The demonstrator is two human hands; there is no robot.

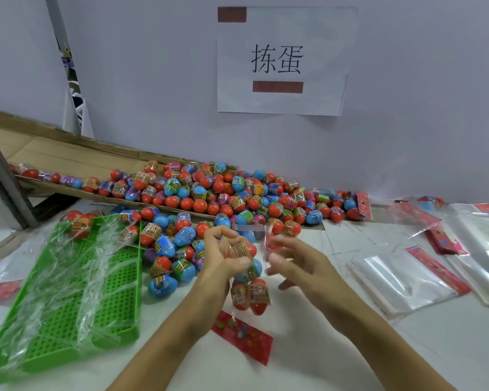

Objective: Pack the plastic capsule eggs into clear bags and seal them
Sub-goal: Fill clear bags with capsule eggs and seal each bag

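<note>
While gripped, egg red-topped, banded

Left hand holds an egg at the clear bag mouth; right hand beside.

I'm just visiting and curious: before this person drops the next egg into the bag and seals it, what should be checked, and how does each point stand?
1. Egg in hand: ok. The left hand holds an orange-capped egg at the bag's top.
2. Bag mouth held open: cannot tell. The right hand is at the clear bag, but motion blur hides its fingers.
3. Eggs already inside: ok. Two orange eggs sit low in the hanging bag.
4. Room for another: ok. There is space above them.
5. Red header card attached: ok. It hangs at the bag's lower end.
6. Spare bags within reach: ok, to the right.
</note>
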